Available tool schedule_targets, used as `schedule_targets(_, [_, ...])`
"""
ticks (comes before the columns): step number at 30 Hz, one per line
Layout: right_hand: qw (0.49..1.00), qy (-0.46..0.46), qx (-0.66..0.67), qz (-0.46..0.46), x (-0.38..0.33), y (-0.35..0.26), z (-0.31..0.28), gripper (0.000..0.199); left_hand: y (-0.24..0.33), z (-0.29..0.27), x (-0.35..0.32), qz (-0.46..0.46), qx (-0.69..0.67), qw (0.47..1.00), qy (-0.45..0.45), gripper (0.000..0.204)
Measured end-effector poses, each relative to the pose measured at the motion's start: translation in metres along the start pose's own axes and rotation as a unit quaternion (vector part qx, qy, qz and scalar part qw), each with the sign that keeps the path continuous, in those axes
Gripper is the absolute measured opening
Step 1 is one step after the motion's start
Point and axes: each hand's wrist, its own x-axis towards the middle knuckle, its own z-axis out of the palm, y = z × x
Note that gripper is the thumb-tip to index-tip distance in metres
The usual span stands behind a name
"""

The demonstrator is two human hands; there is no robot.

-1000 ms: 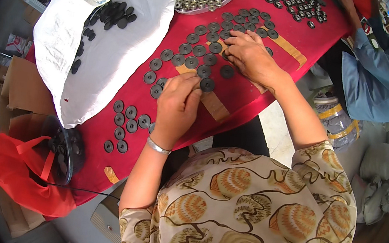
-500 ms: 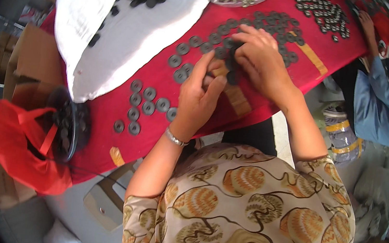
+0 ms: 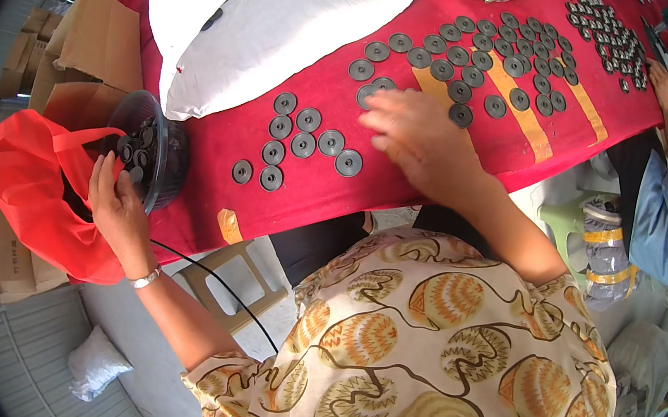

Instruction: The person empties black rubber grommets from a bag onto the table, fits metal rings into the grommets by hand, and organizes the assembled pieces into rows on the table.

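My left hand (image 3: 118,211) reaches to the near rim of a clear plastic bowl (image 3: 159,154), its fingers stretched out beside the dark discs (image 3: 141,153) inside. I see nothing held in it. My right hand (image 3: 416,139) is over the red-covered table (image 3: 312,214), smeared by motion, its fingertips by a dark grey round disc (image 3: 367,96) with a centre hole. Whether its fingers hold anything is hidden. Similar discs lie spread out in a large group (image 3: 457,55) beyond and right of this hand. A smaller group of discs (image 3: 303,145) lies between my hands.
A white sheet or bag (image 3: 261,58) with black round pieces covers the far left. Small shiny metal parts (image 3: 613,43) lie at far right, near another person's hand (image 3: 663,85). A red cloth bag (image 3: 35,197) and cardboard box (image 3: 100,38) stand left. Tan tape strips (image 3: 521,115) cross the cloth.
My left hand has gone from the discs at the middle to the bowl on the left. My right hand has drawn back toward me and left. The whole view has shifted.
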Motion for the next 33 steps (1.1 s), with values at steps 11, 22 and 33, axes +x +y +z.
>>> schedule_targets(11, [0.993, -0.040, -0.108, 0.029, 0.003, -0.015, 0.044, 0.053, 0.120, 0.080, -0.029, 0.128, -0.202, 0.933, -0.270, 0.070])
schedule_targets(22, [0.988, -0.009, -0.150, 0.045, -0.022, 0.037, -0.004, 0.047, 0.212, 0.103, 0.000, 0.204, -0.221, 0.916, -0.267, 0.063])
schedule_targets(33, [0.960, 0.084, -0.223, 0.145, -0.051, 0.073, -0.035, 0.038, 0.235, 0.111, 0.021, 0.141, -0.351, 0.889, -0.259, 0.046])
